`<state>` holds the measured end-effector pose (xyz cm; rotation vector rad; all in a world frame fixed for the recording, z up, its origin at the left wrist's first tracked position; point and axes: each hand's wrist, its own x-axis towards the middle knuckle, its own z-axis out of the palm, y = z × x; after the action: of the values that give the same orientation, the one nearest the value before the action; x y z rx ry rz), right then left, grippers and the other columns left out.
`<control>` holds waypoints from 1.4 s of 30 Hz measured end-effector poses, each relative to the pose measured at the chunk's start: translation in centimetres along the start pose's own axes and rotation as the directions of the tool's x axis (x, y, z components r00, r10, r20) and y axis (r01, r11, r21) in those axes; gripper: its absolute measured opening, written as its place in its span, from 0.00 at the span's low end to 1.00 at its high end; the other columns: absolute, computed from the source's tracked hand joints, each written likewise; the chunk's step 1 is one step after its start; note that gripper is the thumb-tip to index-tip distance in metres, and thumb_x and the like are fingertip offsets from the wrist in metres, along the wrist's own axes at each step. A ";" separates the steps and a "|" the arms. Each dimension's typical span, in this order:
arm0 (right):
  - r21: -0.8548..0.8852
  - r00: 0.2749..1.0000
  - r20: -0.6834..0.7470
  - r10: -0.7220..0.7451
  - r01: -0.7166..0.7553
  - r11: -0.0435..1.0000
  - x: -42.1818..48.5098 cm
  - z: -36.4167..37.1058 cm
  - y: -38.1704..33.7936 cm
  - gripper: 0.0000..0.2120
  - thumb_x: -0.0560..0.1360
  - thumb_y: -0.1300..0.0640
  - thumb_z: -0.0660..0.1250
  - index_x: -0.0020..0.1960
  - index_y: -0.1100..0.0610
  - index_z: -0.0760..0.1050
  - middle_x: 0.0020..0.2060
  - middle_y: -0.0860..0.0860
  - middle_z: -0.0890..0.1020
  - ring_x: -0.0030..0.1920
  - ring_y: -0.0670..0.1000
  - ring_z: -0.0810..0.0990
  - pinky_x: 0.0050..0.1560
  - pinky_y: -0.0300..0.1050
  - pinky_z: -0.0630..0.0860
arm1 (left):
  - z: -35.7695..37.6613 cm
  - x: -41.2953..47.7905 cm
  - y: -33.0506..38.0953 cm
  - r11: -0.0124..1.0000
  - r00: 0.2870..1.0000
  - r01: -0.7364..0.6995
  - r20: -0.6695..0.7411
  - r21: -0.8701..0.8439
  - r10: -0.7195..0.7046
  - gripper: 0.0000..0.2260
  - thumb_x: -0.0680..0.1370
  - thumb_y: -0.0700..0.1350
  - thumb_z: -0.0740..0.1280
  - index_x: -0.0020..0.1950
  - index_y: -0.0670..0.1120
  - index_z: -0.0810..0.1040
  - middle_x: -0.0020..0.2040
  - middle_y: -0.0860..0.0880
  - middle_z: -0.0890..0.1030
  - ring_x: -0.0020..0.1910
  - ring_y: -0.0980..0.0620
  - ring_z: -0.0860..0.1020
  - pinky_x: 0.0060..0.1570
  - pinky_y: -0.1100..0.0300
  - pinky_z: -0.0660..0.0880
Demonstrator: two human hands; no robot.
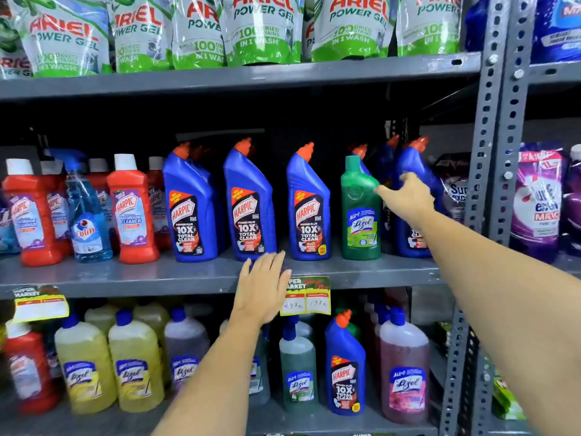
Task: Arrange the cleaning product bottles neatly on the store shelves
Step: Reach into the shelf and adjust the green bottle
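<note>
On the middle shelf (157,278) stand three blue Harpic bottles (248,202) in a row, then a green Lizol bottle (360,209), then more blue Harpic bottles (410,165) at the right end. My right hand (407,196) reaches between the green bottle and the right-hand blue bottles, fingers apart, fingertips touching the green bottle's side. My left hand (262,286) hovers open in front of the shelf edge, below the second blue Harpic, holding nothing. Red Harpic bathroom cleaner bottles (132,212) and a blue Colin spray bottle (86,215) fill the shelf's left part.
Ariel Power Gel pouches (261,29) line the top shelf. The lower shelf holds yellow Lizol bottles (135,363), a pink one (405,369), a green one and a blue Harpic (344,366). A grey perforated upright (500,136) bounds the bay; purple pouches (537,199) hang beyond it. A price tag (306,297) hangs on the shelf edge.
</note>
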<state>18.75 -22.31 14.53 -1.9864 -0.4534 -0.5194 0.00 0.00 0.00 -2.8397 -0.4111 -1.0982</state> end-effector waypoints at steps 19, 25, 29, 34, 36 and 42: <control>0.181 0.991 0.018 -0.135 0.130 0.975 -2.7 4.7 3.6 0.33 0.65 0.48 0.79 0.64 0.55 0.68 0.58 0.53 0.82 0.56 0.55 0.81 0.59 0.53 0.76 | 2.2 -0.6 -0.5 0.999 0.977 -0.025 -0.213 -0.024 0.020 0.19 0.80 0.52 0.52 0.55 0.45 0.78 0.52 0.48 0.82 0.52 0.47 0.78 0.54 0.50 0.70; 0.367 0.940 -0.220 -0.261 0.327 0.871 -9.9 2.2 3.5 0.33 0.68 0.50 0.77 0.67 0.56 0.68 0.58 0.46 0.79 0.57 0.45 0.78 0.60 0.40 0.73 | 2.1 -1.9 0.0 0.983 0.961 -0.057 -0.275 -0.174 0.007 0.21 0.81 0.51 0.50 0.65 0.45 0.76 0.64 0.47 0.78 0.64 0.47 0.73 0.66 0.49 0.61; 0.530 0.913 -0.288 -0.290 0.404 0.745 -17.3 1.5 5.3 0.27 0.68 0.51 0.77 0.62 0.46 0.68 0.55 0.38 0.79 0.57 0.40 0.79 0.59 0.37 0.75 | 4.5 -6.5 -0.7 0.979 0.931 -0.083 -0.366 -0.187 0.009 0.21 0.79 0.49 0.57 0.71 0.44 0.66 0.73 0.39 0.62 0.73 0.42 0.60 0.72 0.41 0.50; 0.625 0.966 -0.076 -0.249 0.241 0.743 -25.1 6.2 9.0 0.27 0.64 0.50 0.78 0.58 0.39 0.71 0.52 0.36 0.82 0.53 0.38 0.81 0.52 0.33 0.77 | 9.6 -16.0 -4.4 0.996 0.998 0.005 -0.067 -0.094 -0.011 0.21 0.79 0.50 0.56 0.69 0.41 0.71 0.70 0.35 0.69 0.70 0.39 0.65 0.66 0.35 0.64; 0.616 0.978 0.072 -0.194 0.109 0.780 -27.3 9.5 10.9 0.28 0.63 0.49 0.79 0.59 0.40 0.72 0.53 0.40 0.83 0.54 0.44 0.83 0.54 0.42 0.79 | 11.6 -19.7 -5.8 0.996 0.991 0.033 0.133 -0.085 -0.022 0.22 0.81 0.52 0.52 0.68 0.41 0.72 0.69 0.37 0.71 0.67 0.39 0.70 0.63 0.40 0.68; 0.425 0.938 0.332 -0.097 -0.057 0.904 -30.8 17.9 16.1 0.29 0.66 0.48 0.77 0.64 0.39 0.69 0.55 0.36 0.81 0.56 0.40 0.81 0.55 0.36 0.76 | 17.6 -25.0 -7.4 0.997 0.888 0.032 0.461 -0.074 0.006 0.22 0.80 0.53 0.59 0.71 0.43 0.71 0.73 0.40 0.67 0.65 0.40 0.73 0.63 0.44 0.72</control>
<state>4.25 -16.20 -21.29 -1.6405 -0.7407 -0.0599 -8.26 4.35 -30.03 -3.1597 -0.4189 -0.4295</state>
